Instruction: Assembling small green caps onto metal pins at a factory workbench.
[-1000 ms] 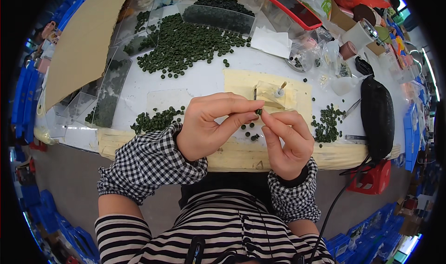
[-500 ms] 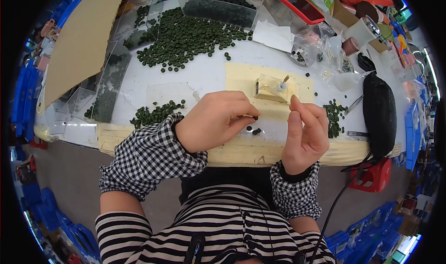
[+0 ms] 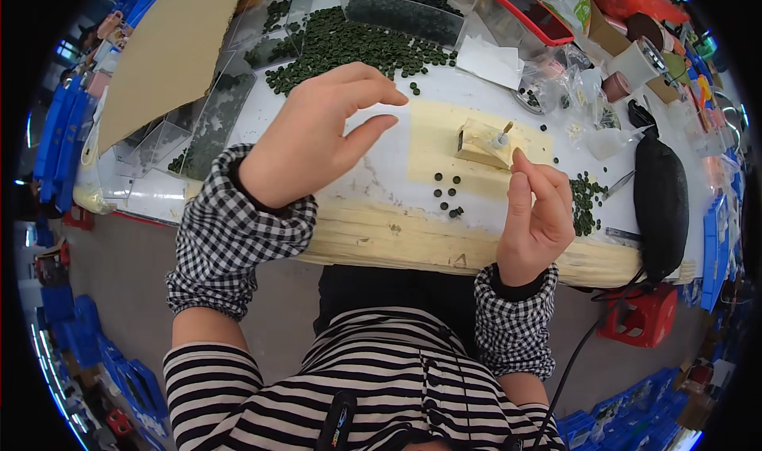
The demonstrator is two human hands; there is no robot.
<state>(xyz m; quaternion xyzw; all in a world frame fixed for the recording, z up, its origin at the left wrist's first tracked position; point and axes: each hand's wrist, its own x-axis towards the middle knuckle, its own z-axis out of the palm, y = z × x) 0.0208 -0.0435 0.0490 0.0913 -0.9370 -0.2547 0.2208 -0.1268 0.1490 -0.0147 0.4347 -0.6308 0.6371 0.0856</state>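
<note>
My left hand (image 3: 321, 129) is raised over the left side of the table, near the edge of a big heap of dark green discs (image 3: 349, 42). Its thumb and fingers are apart with nothing between them. My right hand (image 3: 540, 217) is closed, thumb and index fingertip pinched together; whatever they hold, if anything, is too small to make out. Just beyond those fingertips stands a cream block (image 3: 480, 145) with a short upright peg (image 3: 506, 129) on it. Between my hands lie several loose green discs (image 3: 444, 193). Another small pile of discs (image 3: 586, 201) sits right of my right hand.
A cream sheet (image 3: 432, 121) lies under the block. Clear plastic boxes (image 3: 405, 21) and a cardboard sheet (image 3: 163, 54) stand at the back and left. A black pouch (image 3: 660, 205), tweezers (image 3: 619, 184), a white tissue (image 3: 488, 62) and plastic bags (image 3: 583, 94) are on the right and at the back.
My left hand has opened and moved up and left from the loose discs toward the big heap. My right hand keeps its pinch beside the block. The whole view has shifted slightly.
</note>
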